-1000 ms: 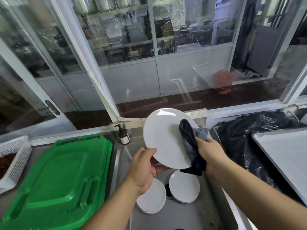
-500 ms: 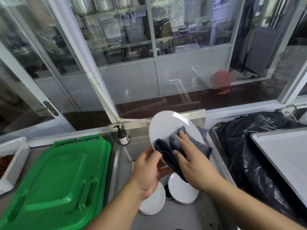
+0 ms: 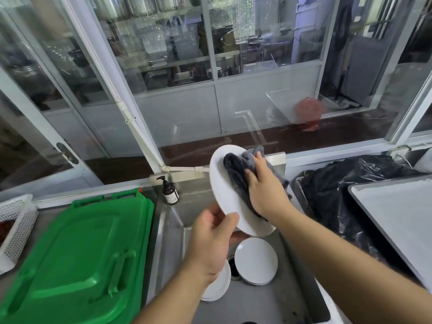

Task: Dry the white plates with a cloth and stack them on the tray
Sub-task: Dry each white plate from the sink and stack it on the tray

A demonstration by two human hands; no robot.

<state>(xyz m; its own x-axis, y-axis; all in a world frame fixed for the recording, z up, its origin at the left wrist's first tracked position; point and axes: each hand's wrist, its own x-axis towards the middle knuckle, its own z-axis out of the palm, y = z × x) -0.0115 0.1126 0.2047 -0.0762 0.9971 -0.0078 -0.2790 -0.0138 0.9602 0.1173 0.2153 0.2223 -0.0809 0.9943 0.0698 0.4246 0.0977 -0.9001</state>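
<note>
A white plate [image 3: 224, 190] is held tilted over the steel sink [image 3: 275, 298]. My left hand [image 3: 211, 244] grips its lower rim, thumb on the face. My right hand [image 3: 265, 190] presses a dark grey cloth [image 3: 236, 170] flat against the upper part of the plate's face. Down in the sink lie two short stacks of white plates, one [image 3: 256, 263] right of the drain and one [image 3: 217, 288] partly hidden under my left wrist. The grey tray [image 3: 402, 220] sits at the right, bare.
A green plastic lid [image 3: 77, 258] covers the counter left of the sink, with a white mesh basket [image 3: 16, 228] beyond it. A brown pump bottle [image 3: 170, 192] stands at the sink's back corner. A black plastic bag [image 3: 346, 197] lies between sink and tray. Glass panes rise behind.
My right hand has slid the cloth from the plate's right edge across its face and up toward the top. The plate has tipped more edge-on; my left hand keeps its hold.
</note>
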